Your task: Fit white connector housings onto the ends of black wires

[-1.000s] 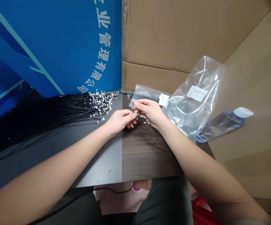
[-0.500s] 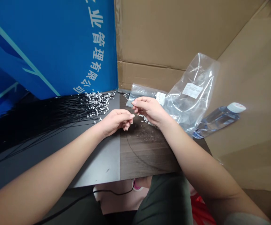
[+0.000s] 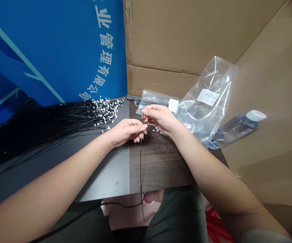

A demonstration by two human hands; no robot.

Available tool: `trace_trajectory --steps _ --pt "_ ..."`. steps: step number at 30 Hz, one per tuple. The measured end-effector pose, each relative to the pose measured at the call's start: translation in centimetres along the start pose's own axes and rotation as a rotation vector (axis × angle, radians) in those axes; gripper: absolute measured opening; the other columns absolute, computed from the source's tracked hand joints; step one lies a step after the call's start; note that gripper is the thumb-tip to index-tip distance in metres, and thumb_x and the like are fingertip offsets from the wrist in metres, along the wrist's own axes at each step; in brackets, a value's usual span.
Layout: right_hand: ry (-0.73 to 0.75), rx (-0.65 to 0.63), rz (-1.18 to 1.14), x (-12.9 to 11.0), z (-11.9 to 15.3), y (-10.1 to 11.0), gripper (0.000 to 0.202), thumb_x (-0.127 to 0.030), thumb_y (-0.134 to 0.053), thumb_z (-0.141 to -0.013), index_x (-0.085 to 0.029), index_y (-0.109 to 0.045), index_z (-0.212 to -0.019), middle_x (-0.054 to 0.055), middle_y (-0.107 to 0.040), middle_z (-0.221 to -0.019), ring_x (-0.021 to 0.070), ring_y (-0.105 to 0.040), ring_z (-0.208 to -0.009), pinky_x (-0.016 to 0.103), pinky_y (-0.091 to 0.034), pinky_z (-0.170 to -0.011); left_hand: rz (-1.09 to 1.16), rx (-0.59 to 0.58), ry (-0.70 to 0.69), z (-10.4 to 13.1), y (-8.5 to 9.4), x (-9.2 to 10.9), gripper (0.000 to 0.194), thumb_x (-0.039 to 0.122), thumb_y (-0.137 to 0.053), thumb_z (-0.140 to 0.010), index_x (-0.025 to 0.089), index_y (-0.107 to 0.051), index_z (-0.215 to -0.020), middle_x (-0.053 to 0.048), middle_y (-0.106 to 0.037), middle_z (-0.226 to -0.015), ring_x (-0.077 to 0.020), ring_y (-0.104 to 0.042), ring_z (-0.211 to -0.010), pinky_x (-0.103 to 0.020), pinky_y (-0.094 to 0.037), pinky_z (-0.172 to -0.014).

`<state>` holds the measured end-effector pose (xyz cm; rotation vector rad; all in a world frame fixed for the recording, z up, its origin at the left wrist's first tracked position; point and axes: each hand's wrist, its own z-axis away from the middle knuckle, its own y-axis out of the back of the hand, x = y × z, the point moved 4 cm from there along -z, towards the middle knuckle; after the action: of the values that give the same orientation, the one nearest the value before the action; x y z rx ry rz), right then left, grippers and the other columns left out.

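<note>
A thin black wire (image 3: pixel 141 162) hangs down from my hands over the front edge of the table. My left hand (image 3: pixel 129 132) is closed in a pinch around it between thumb and fingers. Just above and to the right, my right hand (image 3: pixel 161 118) pinches the wire's upper end, and the fingertips hide what is on that end. A big bundle of black wires (image 3: pixel 57 118) lies to the left, with small white connectors (image 3: pixel 105 109) on the ends towards my hands. Small white pieces (image 3: pixel 156 129) lie under my right hand, partly covered by it.
Clear plastic bags (image 3: pixel 204 116) with white labels stand behind my right hand. A water bottle (image 3: pixel 237 130) leans against the cardboard wall (image 3: pixel 269 101) on the right. A blue printed panel (image 3: pixel 60 50) rises at the back left. Tiny crumbs (image 3: pixel 158 145) are scattered on the brown tabletop (image 3: pixel 166 172).
The wire, blurred and curved on the table earlier, now hangs straight below my left hand past the edge. My left hand has shifted slightly right; my right hand stays nearly in place.
</note>
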<state>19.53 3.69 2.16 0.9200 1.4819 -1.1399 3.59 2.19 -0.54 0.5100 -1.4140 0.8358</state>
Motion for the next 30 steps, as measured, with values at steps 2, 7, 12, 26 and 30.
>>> trace_trajectory --steps 2,7,12,26,30 --pt "0.012 -0.013 0.015 0.02 -0.01 0.02 0.021 -0.036 -0.089 -0.077 -0.020 -0.074 -0.078 0.000 -0.070 -0.075 0.0113 -0.059 -0.066 0.028 -0.050 -0.066 -0.019 0.020 -0.007 0.01 0.04 0.08 0.033 0.044 -0.087 -0.082 0.015 -0.072 -0.077 -0.002 -0.067 -0.064 -0.0089 -0.058 -0.053 -0.022 -0.045 -0.053" --pt "0.039 -0.003 0.043 0.10 -0.08 0.17 0.023 -0.037 -0.089 -0.077 -0.021 -0.074 -0.079 0.000 -0.069 -0.074 0.0119 -0.060 -0.068 0.028 -0.050 -0.066 -0.067 0.039 -0.019 0.04 0.16 0.09 0.033 0.045 -0.086 -0.082 0.015 -0.072 -0.078 -0.002 -0.068 -0.066 -0.0093 -0.058 -0.054 -0.023 -0.046 -0.054" --pt "0.051 0.035 0.103 -0.04 -0.01 0.01 0.023 -0.037 -0.089 -0.076 -0.021 -0.072 -0.078 0.000 -0.069 -0.073 0.0121 -0.060 -0.066 0.028 -0.050 -0.064 -0.125 0.033 -0.037 -0.30 0.60 -0.39 0.033 0.046 -0.084 -0.085 0.015 -0.072 -0.080 -0.004 -0.072 -0.071 -0.0106 -0.062 -0.057 -0.024 -0.048 -0.056" --pt "0.107 0.059 0.176 0.03 -0.10 0.18 0.026 -0.040 -0.089 -0.078 -0.021 -0.072 -0.078 0.000 -0.069 -0.073 0.0128 -0.060 -0.067 0.029 -0.050 -0.066 -0.222 0.141 -0.067 -0.31 0.52 -0.06 0.033 0.044 -0.085 -0.082 0.016 -0.070 -0.077 -0.003 -0.069 -0.066 -0.0111 -0.060 -0.056 -0.024 -0.047 -0.054" --pt "0.109 0.067 0.184 -0.08 -0.06 0.09 0.022 -0.037 -0.087 -0.079 -0.021 -0.072 -0.078 0.001 -0.069 -0.073 0.0129 -0.060 -0.066 0.029 -0.049 -0.065 -0.230 0.139 -0.065 -0.28 0.38 0.11 0.034 0.045 -0.085 -0.082 0.016 -0.069 -0.074 -0.004 -0.069 -0.066 -0.0115 -0.060 -0.056 -0.025 -0.048 -0.055"
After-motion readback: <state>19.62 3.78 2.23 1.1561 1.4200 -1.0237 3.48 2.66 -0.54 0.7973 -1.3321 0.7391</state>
